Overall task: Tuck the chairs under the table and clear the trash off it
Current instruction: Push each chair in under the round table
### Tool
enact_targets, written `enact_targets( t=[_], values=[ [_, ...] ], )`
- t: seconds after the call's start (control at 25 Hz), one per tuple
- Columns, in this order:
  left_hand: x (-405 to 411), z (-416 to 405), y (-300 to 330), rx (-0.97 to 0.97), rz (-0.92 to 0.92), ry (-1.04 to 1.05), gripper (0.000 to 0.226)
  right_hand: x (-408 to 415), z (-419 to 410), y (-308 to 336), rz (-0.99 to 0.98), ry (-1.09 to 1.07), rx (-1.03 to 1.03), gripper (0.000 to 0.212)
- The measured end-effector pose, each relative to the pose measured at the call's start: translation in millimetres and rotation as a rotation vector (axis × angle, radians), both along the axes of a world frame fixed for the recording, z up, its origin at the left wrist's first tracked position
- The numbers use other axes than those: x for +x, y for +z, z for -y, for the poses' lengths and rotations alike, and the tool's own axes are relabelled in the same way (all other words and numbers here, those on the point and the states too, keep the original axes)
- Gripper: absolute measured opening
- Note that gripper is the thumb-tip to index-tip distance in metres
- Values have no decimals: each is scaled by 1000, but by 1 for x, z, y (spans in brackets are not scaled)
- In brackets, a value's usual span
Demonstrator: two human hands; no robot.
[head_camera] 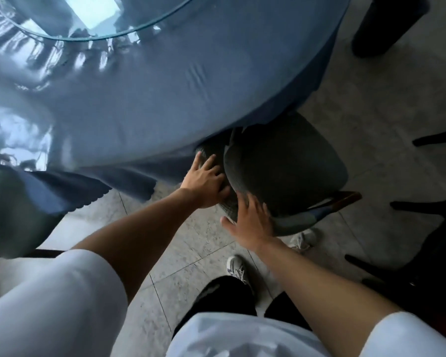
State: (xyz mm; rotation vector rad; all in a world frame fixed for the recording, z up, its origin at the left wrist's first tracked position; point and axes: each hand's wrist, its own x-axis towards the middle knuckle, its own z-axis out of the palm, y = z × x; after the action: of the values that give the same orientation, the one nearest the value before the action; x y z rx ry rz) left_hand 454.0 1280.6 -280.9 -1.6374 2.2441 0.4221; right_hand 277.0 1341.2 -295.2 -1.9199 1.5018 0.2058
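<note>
We look down from the head camera at a round table draped in a blue cloth, its hem hanging in folds at the near edge, with a glass turntable on top at the upper left. A grey-green upholstered chair stands at the table's near-right rim; the far part of its seat sits under the hanging cloth, while the rest of the seat and a wooden frame piece at its right remain out over the tiled floor. Our left hand lies on the chair's padded left edge just below the cloth hem, fingers spread and slightly bent over the padding, pressing rather than clasping. Our right hand rests flat on the near edge of the same chair, fingers straight and splayed, thumb pointing left; it holds nothing. The two hands are near each other but not touching. Both forearms are bare, with white sleeves at the bottom of the frame. Below the chair we note two white shoes and dark trousers. A second grey-green chair shows at the left edge, partly covered by the cloth's hem. Dark chair legs enter from the right side, well apart from the hands.
</note>
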Motion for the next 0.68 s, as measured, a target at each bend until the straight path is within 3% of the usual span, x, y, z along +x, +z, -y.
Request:
enact_targets(
  t=[0.24, 0.4, 0.56, 0.68],
  values=[
    [45, 46, -18, -182, -169, -318, 61, 6, -8, -27, 34, -110, -189, 77],
    [45, 52, -32, -218, -193, -312, 56, 9, -8, -34, 50, -193, -202, 76],
    [45, 44, -46, -371, -273, -225, 46, 3, -9, -48, 62, -47, -566, 59],
    [39, 40, -48, -379, -260, -182, 50, -4, -6, -51, 72, 25, -615, 57]
  ],
)
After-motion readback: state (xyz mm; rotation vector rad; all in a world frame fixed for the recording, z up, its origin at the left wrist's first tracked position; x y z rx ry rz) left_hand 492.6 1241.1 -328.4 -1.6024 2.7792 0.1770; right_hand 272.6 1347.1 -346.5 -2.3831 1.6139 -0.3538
